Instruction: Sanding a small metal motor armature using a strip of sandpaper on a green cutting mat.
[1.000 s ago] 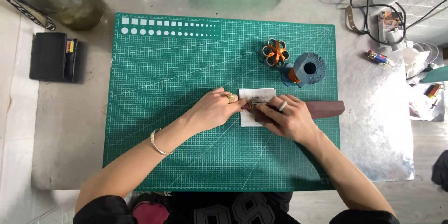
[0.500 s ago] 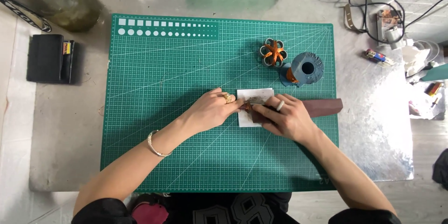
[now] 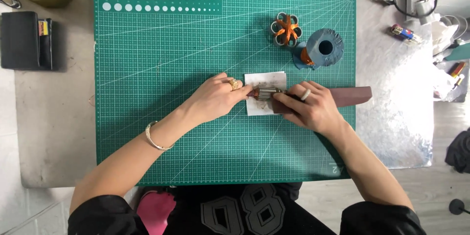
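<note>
both hands (image 3: 215, 99) (image 3: 313, 108) unmoved, grips tight on small ridged metal cylinder (image 3: 264, 93) over white paper (image 3: 264, 79)

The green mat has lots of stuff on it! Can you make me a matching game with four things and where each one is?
Things:
1. white paper square
2. blue spool
3. dark red block
4. black case

Places:
A. off the green mat, far left on the table
B. under both hands' fingertips
C. sticking out past the right hand
D. beside the orange-wound piece

Pairs: 1-B, 2-D, 3-C, 4-A
</note>
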